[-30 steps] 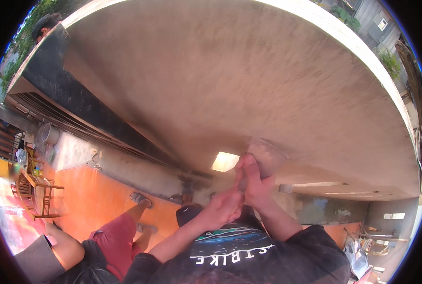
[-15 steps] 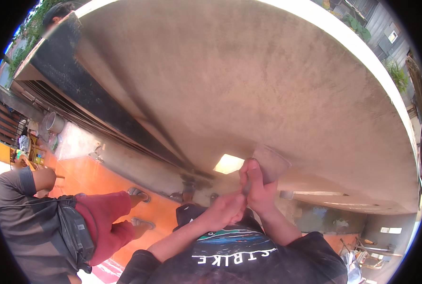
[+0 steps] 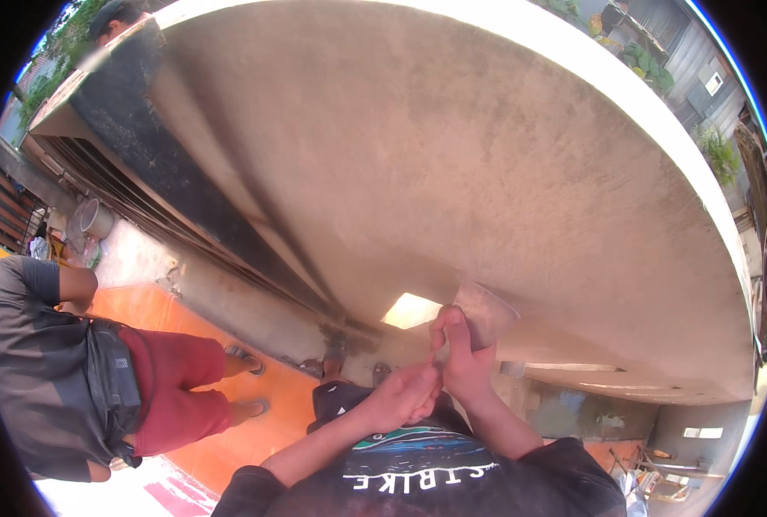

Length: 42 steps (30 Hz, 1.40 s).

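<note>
One flat blade (image 3: 492, 314) | points upper-right, long axis diagonal | right fingers (image 3: 458, 331) clasp it | left fingers (image 3: 419, 384) curled, grip unclear

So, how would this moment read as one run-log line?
right grip: closed on flat grey plate; left grip: curled close beside right; behind plate: broad brown surface; nearby: another person

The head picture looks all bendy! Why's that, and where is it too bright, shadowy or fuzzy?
In the head view, the fisheye lens bends the wall, its top edge glaring white; a patch is washed out in that view too; there, a dark streak, maybe shadow, slants down the wall; in the same view, the flat tool looks slightly soft.
</note>
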Each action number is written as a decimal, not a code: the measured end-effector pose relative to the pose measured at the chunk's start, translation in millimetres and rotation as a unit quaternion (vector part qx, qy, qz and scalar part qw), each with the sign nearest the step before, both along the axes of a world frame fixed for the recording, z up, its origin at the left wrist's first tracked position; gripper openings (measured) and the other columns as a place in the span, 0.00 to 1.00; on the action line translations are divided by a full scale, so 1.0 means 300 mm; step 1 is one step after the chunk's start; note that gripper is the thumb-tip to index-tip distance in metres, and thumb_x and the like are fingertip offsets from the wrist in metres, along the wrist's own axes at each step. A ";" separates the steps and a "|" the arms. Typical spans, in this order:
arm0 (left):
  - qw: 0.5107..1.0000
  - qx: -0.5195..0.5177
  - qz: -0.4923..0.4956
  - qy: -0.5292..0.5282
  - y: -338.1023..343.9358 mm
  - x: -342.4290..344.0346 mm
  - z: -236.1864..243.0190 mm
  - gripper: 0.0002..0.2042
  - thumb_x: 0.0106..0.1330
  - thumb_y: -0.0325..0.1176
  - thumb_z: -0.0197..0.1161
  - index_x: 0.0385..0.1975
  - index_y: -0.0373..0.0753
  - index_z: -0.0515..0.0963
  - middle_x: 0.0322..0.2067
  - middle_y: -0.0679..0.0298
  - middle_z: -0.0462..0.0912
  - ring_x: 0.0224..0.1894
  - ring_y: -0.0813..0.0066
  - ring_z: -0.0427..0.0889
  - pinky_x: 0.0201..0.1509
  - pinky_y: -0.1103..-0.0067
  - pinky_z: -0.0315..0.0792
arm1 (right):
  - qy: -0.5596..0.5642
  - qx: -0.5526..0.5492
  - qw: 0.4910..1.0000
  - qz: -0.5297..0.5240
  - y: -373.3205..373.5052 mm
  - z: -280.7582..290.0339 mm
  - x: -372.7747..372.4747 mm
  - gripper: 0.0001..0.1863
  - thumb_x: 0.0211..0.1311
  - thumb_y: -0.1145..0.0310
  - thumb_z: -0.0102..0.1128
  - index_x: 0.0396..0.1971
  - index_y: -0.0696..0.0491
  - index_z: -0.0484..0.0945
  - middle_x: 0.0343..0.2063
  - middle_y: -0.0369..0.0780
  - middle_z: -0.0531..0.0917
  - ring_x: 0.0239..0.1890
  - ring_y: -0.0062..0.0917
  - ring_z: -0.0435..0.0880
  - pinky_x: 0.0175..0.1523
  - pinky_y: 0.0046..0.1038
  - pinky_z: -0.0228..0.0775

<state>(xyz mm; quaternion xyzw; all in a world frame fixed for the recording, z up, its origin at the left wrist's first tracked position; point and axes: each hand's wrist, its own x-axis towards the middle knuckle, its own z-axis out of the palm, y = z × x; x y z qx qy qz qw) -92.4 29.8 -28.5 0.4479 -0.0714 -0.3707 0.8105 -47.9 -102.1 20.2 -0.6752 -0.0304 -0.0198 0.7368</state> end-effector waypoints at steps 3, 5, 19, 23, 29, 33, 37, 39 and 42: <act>0.999 0.008 0.041 -0.031 -0.004 0.009 0.002 0.19 0.78 0.47 0.40 0.31 0.39 0.66 0.17 0.70 0.64 0.18 0.85 0.61 0.21 0.84 0.57 | -0.002 0.008 1.000 0.003 -0.002 0.007 0.004 0.16 0.75 0.63 0.45 0.28 0.57 0.73 0.20 0.34 0.72 0.23 0.15 0.72 0.25 0.20 0.68; 1.000 -0.001 0.009 -0.020 -0.007 0.010 0.001 0.19 0.78 0.47 0.40 0.31 0.39 0.67 0.16 0.70 0.64 0.18 0.85 0.61 0.21 0.84 0.57 | -0.008 -0.002 1.000 0.000 -0.001 0.007 0.006 0.17 0.75 0.63 0.44 0.27 0.57 0.72 0.20 0.34 0.72 0.22 0.15 0.71 0.25 0.20 0.66; 0.999 0.016 0.027 -0.027 -0.019 0.027 -0.012 0.23 0.77 0.53 0.38 0.31 0.38 0.66 0.15 0.69 0.64 0.16 0.84 0.59 0.19 0.84 0.55 | -0.008 -0.006 1.000 -0.002 0.003 0.004 0.032 0.15 0.73 0.66 0.45 0.26 0.57 0.72 0.19 0.35 0.72 0.21 0.16 0.71 0.24 0.20 0.67; 1.000 0.017 0.012 -0.012 -0.026 0.035 -0.023 0.24 0.76 0.55 0.40 0.29 0.40 0.66 0.17 0.71 0.64 0.18 0.85 0.61 0.21 0.85 0.56 | 0.017 0.003 1.000 -0.012 -0.008 -0.010 0.041 0.15 0.73 0.66 0.45 0.26 0.58 0.72 0.19 0.35 0.72 0.21 0.16 0.71 0.23 0.20 0.67; 0.997 0.044 0.032 -0.055 -0.039 0.042 -0.030 0.24 0.77 0.54 0.37 0.31 0.38 0.66 0.14 0.68 0.64 0.15 0.83 0.59 0.18 0.83 0.54 | 0.001 0.003 1.000 0.020 -0.031 -0.034 0.052 0.15 0.75 0.64 0.45 0.29 0.56 0.73 0.20 0.33 0.73 0.20 0.14 0.72 0.24 0.20 0.66; 1.000 0.013 -0.002 0.018 -0.034 0.037 -0.026 0.24 0.76 0.55 0.40 0.30 0.39 0.67 0.17 0.70 0.65 0.18 0.85 0.61 0.22 0.85 0.57 | 0.003 -0.005 1.000 0.019 -0.037 -0.037 0.047 0.15 0.75 0.64 0.44 0.29 0.57 0.73 0.20 0.34 0.73 0.20 0.15 0.72 0.24 0.20 0.66; 0.999 0.037 0.018 -0.009 -0.028 0.040 -0.022 0.24 0.76 0.55 0.40 0.30 0.38 0.67 0.17 0.70 0.65 0.18 0.85 0.60 0.21 0.84 0.56 | 0.004 -0.009 1.000 0.027 -0.035 -0.024 0.053 0.16 0.75 0.63 0.44 0.29 0.57 0.72 0.20 0.34 0.73 0.21 0.15 0.72 0.25 0.20 0.66; 0.999 0.044 0.013 -0.024 -0.029 0.043 -0.022 0.24 0.76 0.55 0.39 0.30 0.39 0.67 0.17 0.69 0.64 0.18 0.85 0.60 0.21 0.84 0.56 | 0.024 -0.012 0.999 0.019 -0.030 -0.016 0.056 0.16 0.75 0.63 0.44 0.30 0.57 0.72 0.20 0.34 0.73 0.21 0.15 0.72 0.25 0.20 0.66; 0.999 0.017 0.025 0.017 -0.034 0.046 -0.022 0.24 0.76 0.55 0.39 0.30 0.39 0.67 0.16 0.70 0.63 0.17 0.85 0.60 0.20 0.84 0.56 | 0.006 -0.034 0.999 0.024 -0.022 -0.004 0.059 0.16 0.75 0.63 0.44 0.31 0.57 0.72 0.21 0.34 0.73 0.21 0.15 0.71 0.25 0.20 0.66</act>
